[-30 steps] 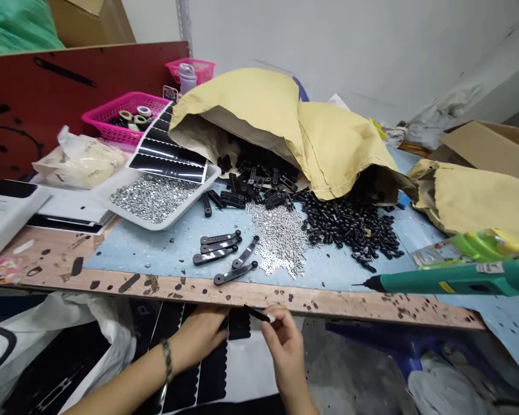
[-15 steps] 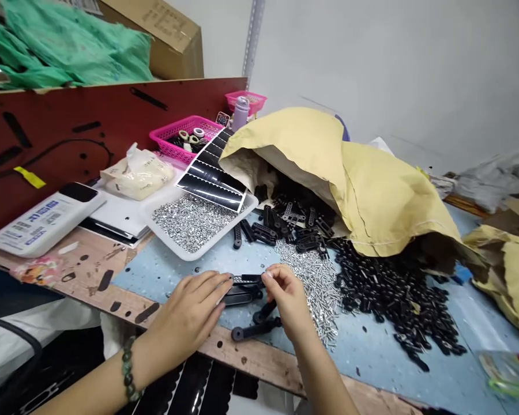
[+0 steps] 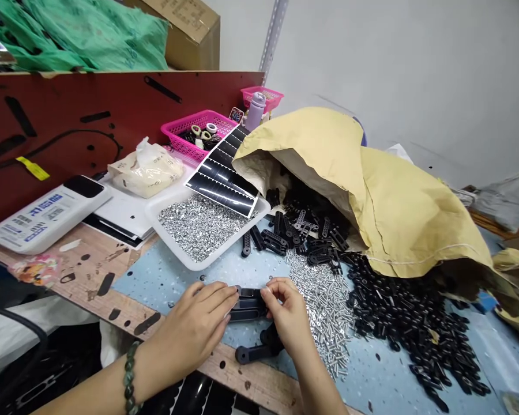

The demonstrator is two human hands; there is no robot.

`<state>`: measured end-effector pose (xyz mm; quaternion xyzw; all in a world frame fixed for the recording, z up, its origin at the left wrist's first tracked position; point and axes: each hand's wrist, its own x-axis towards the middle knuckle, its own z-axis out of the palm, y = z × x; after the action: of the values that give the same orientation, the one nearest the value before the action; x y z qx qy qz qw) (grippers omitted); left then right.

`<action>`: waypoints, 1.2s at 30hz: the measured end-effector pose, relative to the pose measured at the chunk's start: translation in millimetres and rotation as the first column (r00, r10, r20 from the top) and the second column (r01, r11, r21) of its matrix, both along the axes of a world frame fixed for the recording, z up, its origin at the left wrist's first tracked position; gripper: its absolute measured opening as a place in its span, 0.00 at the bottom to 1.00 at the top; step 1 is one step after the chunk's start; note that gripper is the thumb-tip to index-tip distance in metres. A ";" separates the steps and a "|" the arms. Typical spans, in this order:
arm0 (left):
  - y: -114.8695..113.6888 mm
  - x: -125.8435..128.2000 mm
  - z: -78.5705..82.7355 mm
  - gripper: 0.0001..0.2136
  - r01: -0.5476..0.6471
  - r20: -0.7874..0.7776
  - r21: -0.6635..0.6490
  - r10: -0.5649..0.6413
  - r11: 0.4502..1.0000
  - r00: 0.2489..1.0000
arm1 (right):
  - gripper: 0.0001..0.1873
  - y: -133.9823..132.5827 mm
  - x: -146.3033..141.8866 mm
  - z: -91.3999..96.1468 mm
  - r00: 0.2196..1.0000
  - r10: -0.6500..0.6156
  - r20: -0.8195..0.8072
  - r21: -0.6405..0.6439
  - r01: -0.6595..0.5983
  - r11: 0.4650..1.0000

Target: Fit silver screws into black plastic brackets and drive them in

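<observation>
Fingertip work on stacked black plastic link bars (image 3: 248, 305), gripped between both hands low over the blue-grey mat (image 3: 155, 276) on the surface. Closing on the left end with the left hand (image 3: 191, 328), fingers straight and together; pinching the right end with the right hand (image 3: 288, 317), thumb and fingers shut on the bars. Number of bars in the grip unclear, fingers hiding part of them. Wearing a green beaded bracelet (image 3: 130, 377) on the left wrist.

Lying just under the right hand: a loose black link bar (image 3: 253, 353). Spreading to the right of the hands: a heap of silver screws (image 3: 326, 314), then a larger heap of black plastic parts (image 3: 410, 328), both scattering across the mat. Slumping behind them: a kraft paper sack (image 3: 363, 196), mouth gaping toward the left, with more black link pieces (image 3: 305, 233) piling up at its opening. Sitting left of the sack: a white plastic tray (image 3: 194, 266) full of silver nuts (image 3: 201, 227), with black scalloped sticker sheets (image 3: 220, 173) leaning over its rim. Standing farther back: a pink basket (image 3: 185, 124) of tape rolls (image 3: 201, 132) and a lilac bottle (image 3: 255, 112). Lying at far left: a white printed device (image 3: 47, 213).
</observation>
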<state>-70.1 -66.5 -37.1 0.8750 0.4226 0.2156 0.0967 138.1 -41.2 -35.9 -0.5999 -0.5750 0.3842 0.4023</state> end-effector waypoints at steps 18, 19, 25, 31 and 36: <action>5.3 10.1 2.6 0.21 -0.029 0.001 -0.063 0.030 0.998 1.000 | 0.13 3.5 8.5 17.4 0.692 -0.037 0.721 0.111 -0.063 0.992; 4.4 9.0 3.5 0.20 -0.031 0.021 -0.096 0.033 0.995 0.999 | 0.11 -3.5 17.5 21.1 0.705 -0.050 0.708 0.143 -0.074 0.987; -7.8 11.6 -3.0 0.51 0.089 0.086 -0.264 -0.069 0.960 0.994 | 0.21 -58.7 70.6 14.9 0.753 0.147 0.642 0.162 -0.320 0.933; -8.4 33.6 -10.2 0.49 0.035 0.121 -0.239 -0.006 0.970 0.993 | 0.10 -58.3 35.4 4.1 0.811 0.172 0.560 0.167 -0.313 0.935; -1.0 37.6 -6.8 0.41 0.046 0.106 -0.214 -0.024 0.976 0.994 | 0.30 -65.4 20.1 -3.4 0.765 0.121 0.632 0.276 -0.368 0.888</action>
<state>-32.5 -67.5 -43.9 0.8543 0.4225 0.2115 0.2167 158.1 -106.6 -39.2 -0.5173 -0.8104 0.1045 0.2544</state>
